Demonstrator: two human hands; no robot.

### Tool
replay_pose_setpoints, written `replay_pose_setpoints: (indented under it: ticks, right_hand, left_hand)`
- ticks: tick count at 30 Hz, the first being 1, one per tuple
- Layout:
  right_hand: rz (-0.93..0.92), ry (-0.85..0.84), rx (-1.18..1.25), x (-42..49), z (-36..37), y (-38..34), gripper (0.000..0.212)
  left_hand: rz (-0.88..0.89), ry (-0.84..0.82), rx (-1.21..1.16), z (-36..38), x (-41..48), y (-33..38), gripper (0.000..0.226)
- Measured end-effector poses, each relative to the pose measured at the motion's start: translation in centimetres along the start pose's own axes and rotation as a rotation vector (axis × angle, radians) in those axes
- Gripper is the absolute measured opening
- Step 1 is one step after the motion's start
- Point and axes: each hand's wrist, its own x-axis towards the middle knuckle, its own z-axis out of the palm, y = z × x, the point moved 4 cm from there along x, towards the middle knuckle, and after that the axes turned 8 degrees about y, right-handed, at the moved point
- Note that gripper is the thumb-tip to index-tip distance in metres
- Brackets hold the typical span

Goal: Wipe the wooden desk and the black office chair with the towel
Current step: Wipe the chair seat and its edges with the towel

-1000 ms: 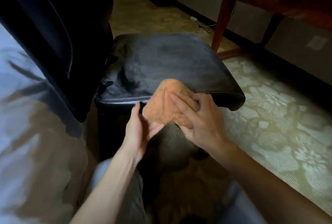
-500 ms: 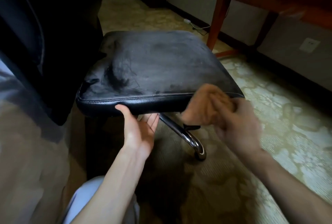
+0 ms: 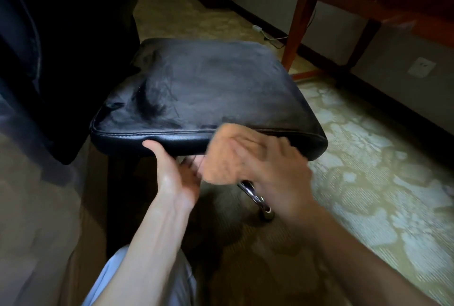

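Left hand (image 3: 175,178) grips chair seat (image 3: 208,84) edge; right hand (image 3: 277,173) clutches towel (image 3: 217,158); patterned carpet (image 3: 380,183).

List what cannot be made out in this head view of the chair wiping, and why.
Head view:
Grip of right hand on towel: motion blur.
Fingers of left hand: tucked under chair seat.
Top of wooden desk: cut off by upper frame edge.
Chair base: mostly shadowed beneath seat.
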Motion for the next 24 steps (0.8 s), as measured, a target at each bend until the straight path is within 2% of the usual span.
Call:
replay_pose_setpoints:
  ticks: [3,6,8,10,12,15,19,24]
  right_hand:
    - [0.056,-0.028,-0.076,-4.4,-1.4,6.3,0.086]
    - [0.114,-0.067,-0.07,-5.1,-2.9,7.4,0.086]
    - [0.124,-0.004,0.037,-3.4,-2.9,4.8,0.077]
    - [0.022,0.058,0.052,-1.1,-2.2,0.4,0.08]
    - [-0.073,0.065,0.004,1.5,-1.2,-3.7,0.08]
    - [-0.1,0.024,0.052,4.1,-0.3,-6.2,0.076]
    - [-0.155,0.006,0.04,3.5,-0.6,-2.4,0.068]
    - [-0.159,0.087,-0.006,0.2,-0.8,4.0,0.052]
  left_hand:
    - [0.032,0.053,0.022,-0.5,0.3,0.0,0.1]
    - [0.059,0.059,0.035,-0.4,0.1,0.1,0.098]
    - [0.067,0.067,0.004,-0.2,-0.1,0.0,0.097]
    - [0.047,0.052,-0.014,-0.1,-0.2,-0.2,0.101]
    - [-0.014,-0.026,0.011,0.2,-0.6,-0.2,0.112]
    - [-0.055,-0.069,0.035,0.4,-0.6,-0.2,0.118]
    - [-0.012,0.036,-0.02,0.0,0.1,-0.2,0.104]
    - [0.11,0.178,-0.042,0.5,0.4,-0.5,0.088]
